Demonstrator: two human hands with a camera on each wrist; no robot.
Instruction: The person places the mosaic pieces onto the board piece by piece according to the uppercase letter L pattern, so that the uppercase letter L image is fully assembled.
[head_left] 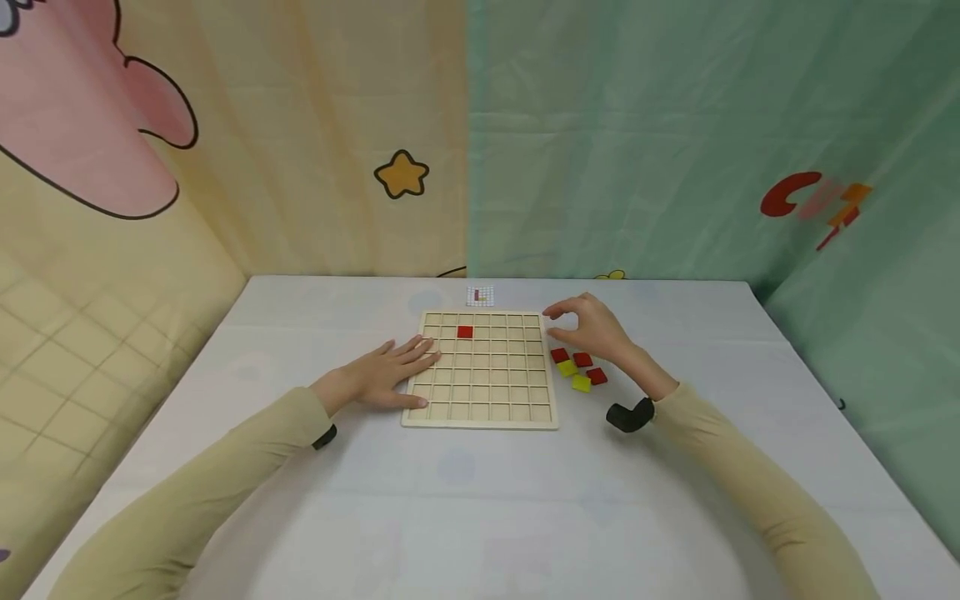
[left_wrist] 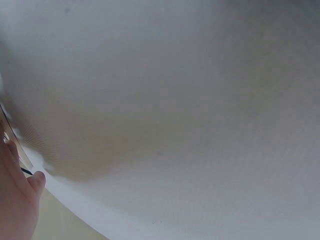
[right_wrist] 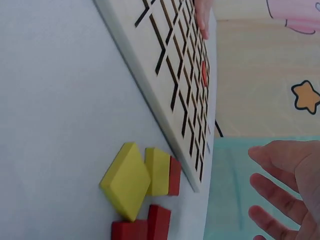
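A pale wooden grid board (head_left: 480, 421) lies on the white table, one red tile (head_left: 465, 332) set in a cell of its upper part. The left hand (head_left: 382, 375) rests with spread fingers on the board's left edge; in the left wrist view part of this hand (left_wrist: 20, 200) shows at the lower left. Off the board's upper right side is the right hand (head_left: 596, 329), thumb and fingers apart with nothing between them. Below it lie several loose tiles, red (head_left: 596, 376) and yellow (head_left: 581, 383). The right wrist view shows a yellow tile (right_wrist: 127, 181) near the board's edge (right_wrist: 145, 92).
Behind the board lies a small card (head_left: 480, 296) with a printed grid and a coloured pattern. Patterned curtains (head_left: 600, 150) hang beyond the table's far edge. The white tabletop (head_left: 465, 517) extends in front of the board.
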